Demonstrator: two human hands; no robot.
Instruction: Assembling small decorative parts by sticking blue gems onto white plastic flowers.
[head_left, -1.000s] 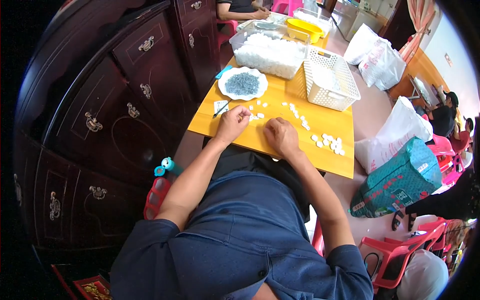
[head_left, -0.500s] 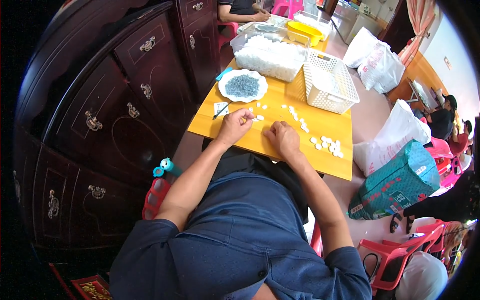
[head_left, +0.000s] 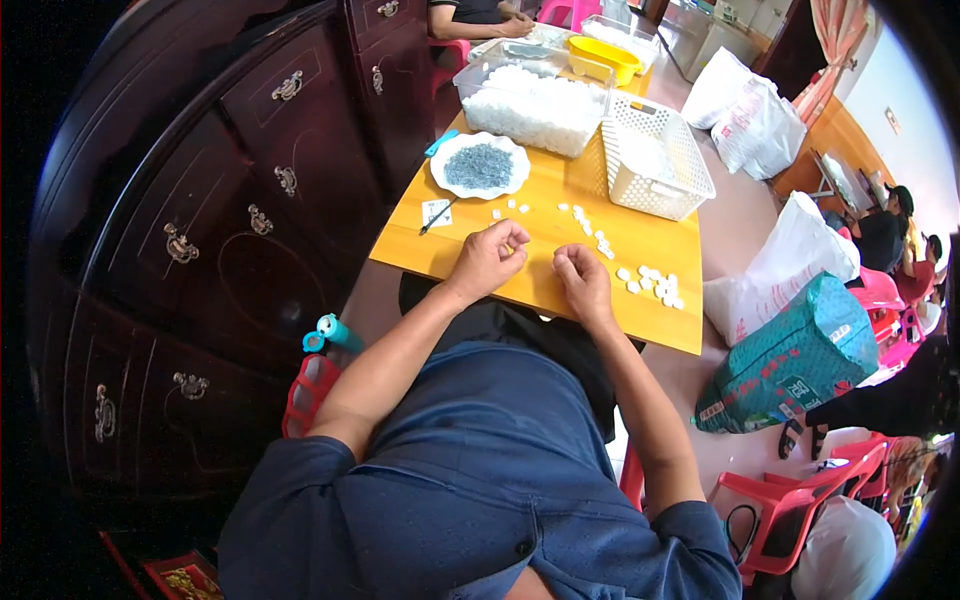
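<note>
Over the near edge of the yellow wooden table, my left hand point(head_left: 490, 260) is closed, its fingers curled toward the thumb. A short gap to the right is my right hand point(head_left: 584, 282), also closed, thumb against the curled index finger. Whatever either hand holds is too small or hidden. Small white pieces point(head_left: 510, 204) lie just beyond my left hand. A loose row of white pieces point(head_left: 587, 228) runs beyond my right hand, and a cluster of rounder white pieces point(head_left: 655, 285) sits to its right. A white scalloped plate point(head_left: 437, 178) holds many small grey-blue bits.
A thin dark tool point(head_left: 437, 217) lies on a small white card. Farther back stand a clear bin point(head_left: 590, 135) heaped with white pieces, a white perforated basket point(head_left: 690, 205) and a yellow basin point(head_left: 605, 52). Sacks point(head_left: 790, 350) stand right of the table. Another person sits at the far end.
My hands have lifted slightly; the right one has turned and moved right, so its thumb and index finger show. A white piece seen at my left fingertips is no longer visible there.
</note>
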